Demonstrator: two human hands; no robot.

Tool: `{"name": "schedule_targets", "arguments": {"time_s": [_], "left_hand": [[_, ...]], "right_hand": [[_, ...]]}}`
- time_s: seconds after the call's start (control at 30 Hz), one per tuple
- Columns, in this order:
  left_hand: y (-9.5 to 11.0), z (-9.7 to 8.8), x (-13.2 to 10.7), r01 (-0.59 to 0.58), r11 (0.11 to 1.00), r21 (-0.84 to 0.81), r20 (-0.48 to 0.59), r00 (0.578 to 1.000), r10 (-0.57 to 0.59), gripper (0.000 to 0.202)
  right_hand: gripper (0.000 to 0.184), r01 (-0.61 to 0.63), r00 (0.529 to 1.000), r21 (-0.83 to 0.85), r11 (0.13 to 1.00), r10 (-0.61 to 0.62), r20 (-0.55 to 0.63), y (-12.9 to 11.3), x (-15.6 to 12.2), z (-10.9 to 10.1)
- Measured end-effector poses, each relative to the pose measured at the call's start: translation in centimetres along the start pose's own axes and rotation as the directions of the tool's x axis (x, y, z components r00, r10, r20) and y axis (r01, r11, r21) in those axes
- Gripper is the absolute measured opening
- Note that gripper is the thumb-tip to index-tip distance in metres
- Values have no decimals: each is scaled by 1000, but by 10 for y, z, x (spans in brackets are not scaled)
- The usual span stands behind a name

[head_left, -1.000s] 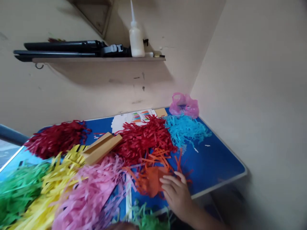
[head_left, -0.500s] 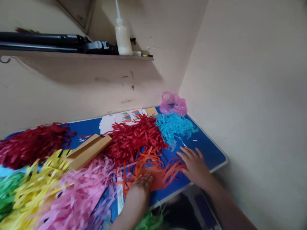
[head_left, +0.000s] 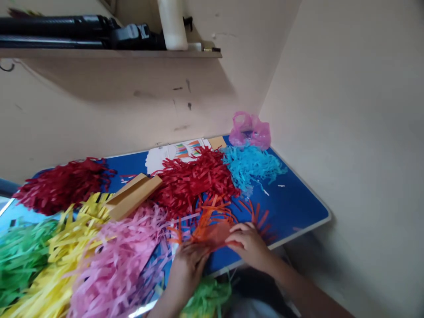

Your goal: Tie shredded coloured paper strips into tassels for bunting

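The orange paper [head_left: 217,233], a solid band with loose fringe, lies near the front edge of the blue tabletop [head_left: 298,207], between the two hands. The right hand [head_left: 250,245] has its fingers clamped on the band's right end, thumb at the near side, and blurred orange strips spread out beyond it. The left hand [head_left: 190,265] touches the left end with its fingers bent and close together; whether they grip the paper or only press on it, I cannot tell. Just behind the band sits the red fringe [head_left: 198,176], with the blue fringe [head_left: 253,165] touching its right side. To the left of the left hand are purple strips [head_left: 149,282], then the pink fringe [head_left: 119,260], the yellow fringe [head_left: 66,256] and the green fringe [head_left: 23,260]. The box [head_left: 135,198] rests tilted across the back of the pink and yellow heaps. More green strips [head_left: 210,296] show low between the forearms. Farther back are the dark red fringe [head_left: 66,185] at the left, white sheets [head_left: 159,159] partly behind the red heap, and the pink bag [head_left: 261,132] in the corner. Above, the shelf [head_left: 132,54] carries black gear [head_left: 56,39] and the bottle [head_left: 174,26], its top cut off.
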State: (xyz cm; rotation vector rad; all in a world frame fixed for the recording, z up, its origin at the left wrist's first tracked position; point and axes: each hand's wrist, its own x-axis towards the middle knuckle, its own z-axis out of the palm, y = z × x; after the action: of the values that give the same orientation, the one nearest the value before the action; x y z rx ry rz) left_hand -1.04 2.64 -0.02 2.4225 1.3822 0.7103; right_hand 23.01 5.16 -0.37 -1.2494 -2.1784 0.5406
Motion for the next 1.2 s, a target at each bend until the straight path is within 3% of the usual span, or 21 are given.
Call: {"name": "schedule_targets", "arguments": {"time_s": [0.1,0.17,0.3,0.6,1.0,1.1,1.13,1.2], "left_hand": [[4,-4,12,252,965,74,87,962,-258,30],[8,-3,23,342,926,158,134,922,-364,34],[10,1,40,393,883,256,156,885,-439,33],[12,2,54,410,821,397,192,838,-511,37],[13,0,63,356,808,470,155,868,-472,41],[18,0,50,249,870,425,26,958,-287,30],[19,3,43,164,906,391,-7,985,-175,28],[21,11,28,-22,946,322,-21,999,31,30]], "right_hand": [[17,-92,993,-103,990,98,58,-6,10,-10],[20,-164,985,-196,967,172,22,-9,17,-7],[18,-250,968,-297,922,247,-47,-6,28,6],[15,-245,969,-314,917,240,-55,3,31,13],[15,-231,973,-339,912,223,-64,2,30,13],[15,-227,974,-338,913,216,-72,0,30,12],[14,-226,974,-337,914,214,-73,-1,30,13],[15,-227,974,-334,915,213,-77,0,30,16]]}}
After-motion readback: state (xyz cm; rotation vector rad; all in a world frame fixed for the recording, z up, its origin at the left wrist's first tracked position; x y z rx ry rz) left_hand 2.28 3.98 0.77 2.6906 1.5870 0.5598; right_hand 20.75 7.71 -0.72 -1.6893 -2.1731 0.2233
